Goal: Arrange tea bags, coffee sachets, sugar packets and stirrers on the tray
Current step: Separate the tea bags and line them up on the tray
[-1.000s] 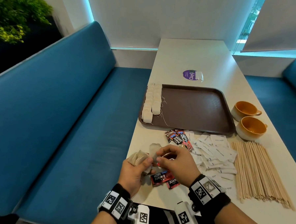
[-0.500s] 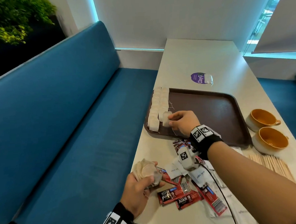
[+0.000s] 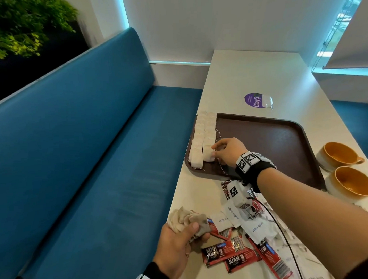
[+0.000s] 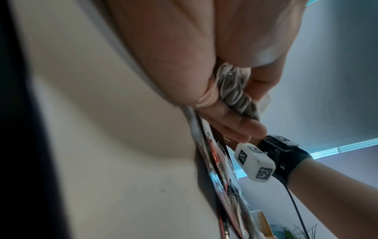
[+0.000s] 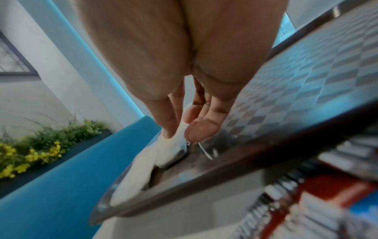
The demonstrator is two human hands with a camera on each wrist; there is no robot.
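Table (image 3: pixel 235 72): a pale surface that carries every item; the person works from its near end.
Tray (image 3: pixel 274 139): brown, lying beyond the loose packets; the right hand reaches over its near left corner, and the floor right of the fingers is bare.
Tea bag rows (image 3: pixel 202 136): two columns along the tray's left edge, their long axis running away from the person; they begin at the right fingertips and extend beyond them.
Sugar packets (image 3: pixel 258 225): white, loose on the table under the right forearm, well short of the fingers.
Coffee sachets (image 3: pixel 229 254): red and black, just right of the left hand's fingers, still off the tray.
Left hand (image 3: pixel 178 244): fingers curled round a bunch of tea bags (image 3: pixel 187 220) above the table's near left edge; the left wrist view shows the bunched bags (image 4: pixel 235 90) clamped between thumb and fingers.
Right hand (image 3: pixel 228 152): the nearer hand to the rows; its fingertips (image 3: pixel 215 147) meet the nearest tea bag (image 3: pixel 209 157) of the inner column.
Right fingers, wrist view: thumb (image 5: pixel 201 129) and forefinger (image 5: pixel 168 121) narrowly parted, pinching the white bag (image 5: pixel 174 150) as it rests on the tray floor.
Governing relation: the next free slot appears to lie on the near side of this bag, toward the wrist, so the column would grow toward the person.
Step in hand: judged as seating one bag; sachets, sugar and stirrers remain to be placed.
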